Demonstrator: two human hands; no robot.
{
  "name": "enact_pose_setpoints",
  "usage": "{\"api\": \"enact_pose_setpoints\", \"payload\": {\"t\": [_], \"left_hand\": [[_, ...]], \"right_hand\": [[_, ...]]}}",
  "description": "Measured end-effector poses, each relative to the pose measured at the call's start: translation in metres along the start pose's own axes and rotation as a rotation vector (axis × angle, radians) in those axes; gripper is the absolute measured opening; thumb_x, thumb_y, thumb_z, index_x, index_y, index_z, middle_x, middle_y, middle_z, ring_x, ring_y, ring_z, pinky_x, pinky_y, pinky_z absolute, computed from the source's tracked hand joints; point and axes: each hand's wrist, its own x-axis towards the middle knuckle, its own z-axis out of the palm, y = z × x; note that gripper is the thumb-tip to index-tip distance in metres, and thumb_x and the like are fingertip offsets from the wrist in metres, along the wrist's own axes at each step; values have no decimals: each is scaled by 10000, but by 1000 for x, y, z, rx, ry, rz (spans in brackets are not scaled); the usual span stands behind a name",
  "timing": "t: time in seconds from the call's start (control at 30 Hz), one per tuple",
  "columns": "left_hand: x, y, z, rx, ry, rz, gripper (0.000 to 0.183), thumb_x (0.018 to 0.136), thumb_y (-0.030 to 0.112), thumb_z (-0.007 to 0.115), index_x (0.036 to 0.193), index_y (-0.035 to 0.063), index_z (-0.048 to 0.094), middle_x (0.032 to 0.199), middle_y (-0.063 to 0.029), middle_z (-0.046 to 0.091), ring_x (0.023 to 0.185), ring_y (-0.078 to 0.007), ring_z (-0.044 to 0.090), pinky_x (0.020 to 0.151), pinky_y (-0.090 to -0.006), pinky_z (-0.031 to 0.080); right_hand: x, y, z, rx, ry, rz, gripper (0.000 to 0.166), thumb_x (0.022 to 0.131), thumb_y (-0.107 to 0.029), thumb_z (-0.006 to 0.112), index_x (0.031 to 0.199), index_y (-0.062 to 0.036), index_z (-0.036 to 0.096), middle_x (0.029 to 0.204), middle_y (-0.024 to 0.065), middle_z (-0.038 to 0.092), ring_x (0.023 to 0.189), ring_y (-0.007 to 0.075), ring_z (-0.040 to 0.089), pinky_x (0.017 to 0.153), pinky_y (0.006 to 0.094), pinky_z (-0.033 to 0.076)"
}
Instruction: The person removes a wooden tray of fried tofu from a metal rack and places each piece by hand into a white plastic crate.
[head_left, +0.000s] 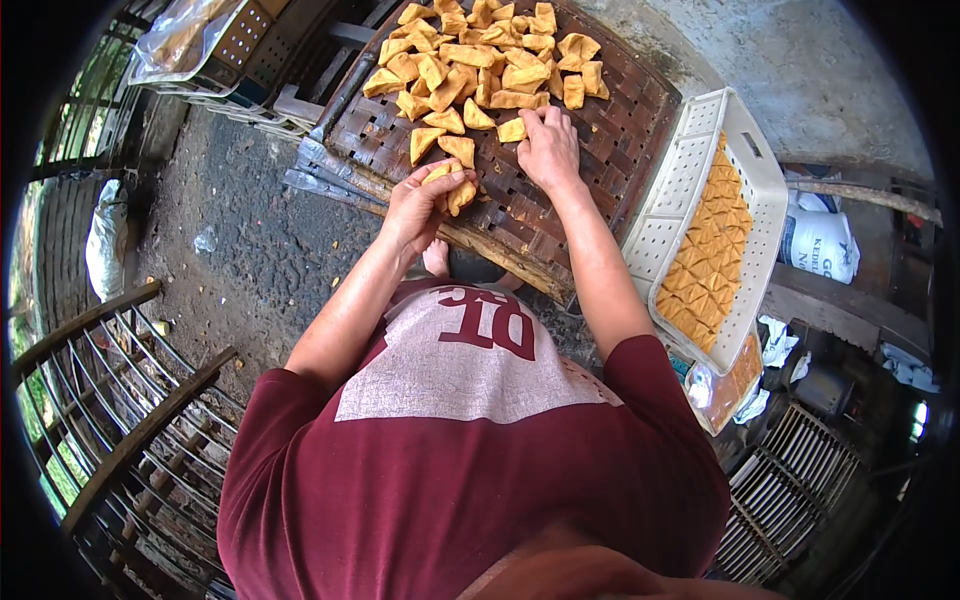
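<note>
My left hand (420, 201) is closed around a few fried tofu pieces (459, 196), held above the near edge of a dark woven bamboo tray (525, 217). Farther right, the fingers of my right hand (551, 146) are at a single fried tofu piece (512, 130) on the weave; whether they grip it or only touch it I cannot tell. A loose heap of golden fried tofu (480, 67) covers the far part of the tray, with several pieces lying apart near my hands.
Right of the tray, a white perforated plastic crate (759, 195) holds neat rows of fried tofu triangles (705, 262). Stacked crates (240, 45) stand at the upper left. A slatted bamboo rack (142, 435) is at lower left, and a white sack (821, 240) lies beyond the crate.
</note>
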Motion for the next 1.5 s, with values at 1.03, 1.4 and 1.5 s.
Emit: {"api": "enact_pose_setpoints", "payload": {"t": [1.03,1.4,1.5], "left_hand": [[21,19,39,78,69,121,361,841,-78,747,1189,-62,653,1047,-141,730,913,-175,723,826,-254,586],[37,-49,159,551,-26,-3,352,849,34,780,1166,-60,659,879,-106,724,666,-125,672,581,-229,548],[37,-78,212,837,-60,15,229,880,12,688,1098,-56,674,772,-64,682,570,-76,569,489,-214,420]], "right_hand": [[6,14,-60,824,-499,87,422,763,0,711,1172,11,608,912,66,679,837,128,649,744,282,516],[-51,60,-159,465,-285,-78,813,783,-119,842,1493,-131,446,1453,222,398,1214,327,595,1036,377,570],[-80,89,-171,83,-229,-236,783,798,-175,836,1489,-223,470,1361,196,472,1149,386,579,1008,506,507]]}}
